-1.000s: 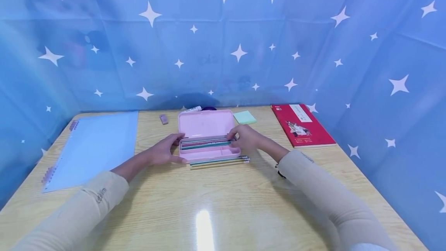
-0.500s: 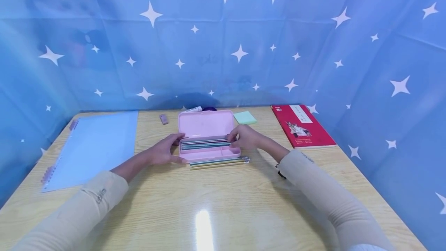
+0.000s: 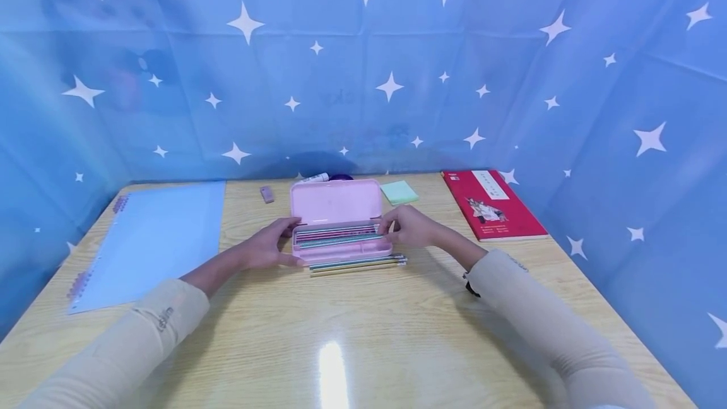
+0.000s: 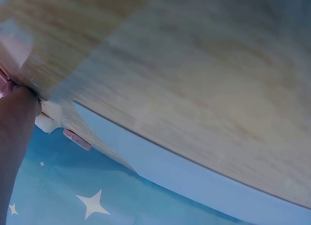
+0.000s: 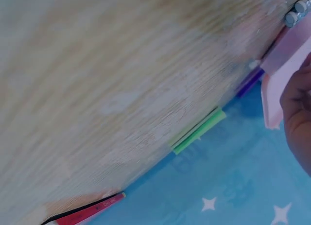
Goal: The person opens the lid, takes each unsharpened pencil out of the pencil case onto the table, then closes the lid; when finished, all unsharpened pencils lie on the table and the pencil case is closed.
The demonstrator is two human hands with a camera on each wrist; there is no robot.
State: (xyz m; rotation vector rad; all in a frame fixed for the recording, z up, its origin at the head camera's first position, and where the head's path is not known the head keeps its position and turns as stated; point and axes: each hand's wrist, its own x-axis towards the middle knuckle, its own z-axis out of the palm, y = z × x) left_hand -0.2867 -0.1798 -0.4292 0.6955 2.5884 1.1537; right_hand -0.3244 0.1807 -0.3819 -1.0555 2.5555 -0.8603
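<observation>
On a wooden counter [image 3: 352,314], a pink case [image 3: 337,201] stood open toward the far edge. A person's left grip [image 3: 267,247] was clamped on its left end, thumb at the front corner. The right grip [image 3: 413,226], farther right than half a second earlier, appeared pinched on the end of a teal pencil [image 3: 341,242] lying slantwise in the case beside other pencils [image 3: 335,232], suggesting the contents were being adjusted. That grip hid the pencil's tip; both wrist views cut off most of the case.
</observation>
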